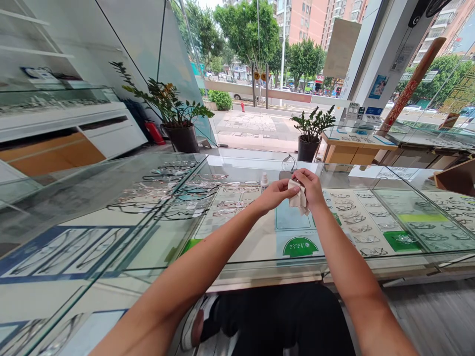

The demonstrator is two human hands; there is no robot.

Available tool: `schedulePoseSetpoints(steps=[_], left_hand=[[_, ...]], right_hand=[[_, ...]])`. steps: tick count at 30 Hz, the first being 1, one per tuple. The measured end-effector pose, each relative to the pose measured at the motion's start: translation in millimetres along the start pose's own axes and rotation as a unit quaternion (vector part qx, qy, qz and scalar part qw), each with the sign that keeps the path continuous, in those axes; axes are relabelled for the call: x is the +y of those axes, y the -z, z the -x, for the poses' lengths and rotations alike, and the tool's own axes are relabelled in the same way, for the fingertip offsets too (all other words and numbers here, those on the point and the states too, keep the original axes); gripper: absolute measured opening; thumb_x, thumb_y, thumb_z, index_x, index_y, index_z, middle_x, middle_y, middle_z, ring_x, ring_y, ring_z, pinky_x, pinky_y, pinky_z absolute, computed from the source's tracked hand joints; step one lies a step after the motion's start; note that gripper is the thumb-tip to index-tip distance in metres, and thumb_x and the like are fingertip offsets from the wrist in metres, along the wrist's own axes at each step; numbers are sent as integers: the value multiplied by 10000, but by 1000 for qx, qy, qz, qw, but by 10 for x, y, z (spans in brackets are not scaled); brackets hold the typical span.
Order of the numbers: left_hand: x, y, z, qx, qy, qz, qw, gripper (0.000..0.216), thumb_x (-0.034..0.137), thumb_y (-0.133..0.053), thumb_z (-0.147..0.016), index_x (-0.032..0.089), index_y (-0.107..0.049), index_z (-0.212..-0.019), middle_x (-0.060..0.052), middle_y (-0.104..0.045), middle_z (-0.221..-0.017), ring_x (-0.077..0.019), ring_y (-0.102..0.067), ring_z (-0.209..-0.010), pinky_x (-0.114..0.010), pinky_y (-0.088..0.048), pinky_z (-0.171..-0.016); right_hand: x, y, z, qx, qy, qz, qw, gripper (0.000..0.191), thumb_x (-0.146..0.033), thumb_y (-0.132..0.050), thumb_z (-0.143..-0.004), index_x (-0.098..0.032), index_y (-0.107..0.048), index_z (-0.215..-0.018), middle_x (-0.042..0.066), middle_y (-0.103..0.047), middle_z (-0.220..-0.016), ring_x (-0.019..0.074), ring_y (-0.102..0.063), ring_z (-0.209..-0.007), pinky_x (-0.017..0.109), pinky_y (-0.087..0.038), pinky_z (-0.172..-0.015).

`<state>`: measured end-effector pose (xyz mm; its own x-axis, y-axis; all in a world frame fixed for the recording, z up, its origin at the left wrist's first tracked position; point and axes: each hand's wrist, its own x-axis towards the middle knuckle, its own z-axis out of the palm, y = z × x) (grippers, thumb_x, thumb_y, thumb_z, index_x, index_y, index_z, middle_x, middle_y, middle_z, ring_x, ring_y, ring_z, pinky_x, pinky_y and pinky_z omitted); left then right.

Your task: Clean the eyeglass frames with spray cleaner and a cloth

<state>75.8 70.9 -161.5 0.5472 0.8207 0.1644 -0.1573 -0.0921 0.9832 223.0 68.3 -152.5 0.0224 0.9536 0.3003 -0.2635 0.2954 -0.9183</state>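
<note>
Over the glass display counter (237, 252), my left hand (277, 193) is closed, its thumb and fingers pinching a crumpled beige cloth (298, 199). Against the other side of that cloth, my right hand (310, 185) is closed too, with its fingers bent over the top edge. Whether something lies inside the cloth is hidden. Just beyond my fingers a pair of eyeglasses (289, 163) shows a round lens; I cannot tell if it rests on the glass or touches my hand. A small white spray bottle (264, 182) stands upright left of my hands.
Several eyeglass frames (361, 228) lie in rows inside the case, with more frames (189, 190) to the left. A green sign (300, 246) sits under the glass. Potted plants (308, 148) stand beyond the counter. A wooden object (456, 177) is at the far right.
</note>
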Motion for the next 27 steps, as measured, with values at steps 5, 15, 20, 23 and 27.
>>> schedulePoseSetpoints(steps=[5, 15, 20, 23, 27], left_hand=[[-67, 59, -30, -41, -17, 30, 999, 492, 410, -916, -716, 132, -653, -1025, -54, -729, -942, -159, -657, -851, -293, -485, -789], [-109, 82, -35, -64, -12, 61, 996, 520, 459, -910, -722, 134, -623, -1009, -39, -734, -839, -143, -666, -752, -277, -492, -722], [-89, 60, -30, -78, -4, 39, 996, 495, 423, -906, -724, 115, -701, -1052, -64, -745, -905, -144, -655, -785, -273, -483, -743], [-73, 46, -22, -83, -10, 23, 996, 438, 410, -886, -744, 111, -730, -1023, -70, -741, -910, -151, -650, -807, -283, -480, -763], [-62, 38, -13, -83, -10, 13, 996, 408, 416, -880, -746, 119, -745, -991, -59, -737, -879, -148, -644, -797, -294, -486, -777]], right_hand=[[-7, -4, 2, 17, 0, 1, 1000, 289, -441, -795, -719, -209, -641, -642, -27, -571, -661, 103, -455, -601, 266, -375, -581], [-19, 2, -13, 48, -3, -3, 999, 277, -427, -735, -697, -214, -589, -599, -22, -520, -616, 103, -391, -566, 269, -314, -535], [-29, -6, -6, 59, -1, -21, 998, 241, -380, -714, -685, -209, -572, -593, -12, -547, -652, 101, -408, -572, 268, -319, -542], [-45, -15, 10, 50, 5, 7, 999, 252, -386, -700, -709, -210, -573, -580, -13, -518, -627, 106, -400, -570, 275, -314, -541], [-65, -27, 28, 42, 24, 58, 997, 265, -385, -682, -733, -213, -578, -560, -20, -477, -590, 116, -387, -577, 289, -331, -563]])
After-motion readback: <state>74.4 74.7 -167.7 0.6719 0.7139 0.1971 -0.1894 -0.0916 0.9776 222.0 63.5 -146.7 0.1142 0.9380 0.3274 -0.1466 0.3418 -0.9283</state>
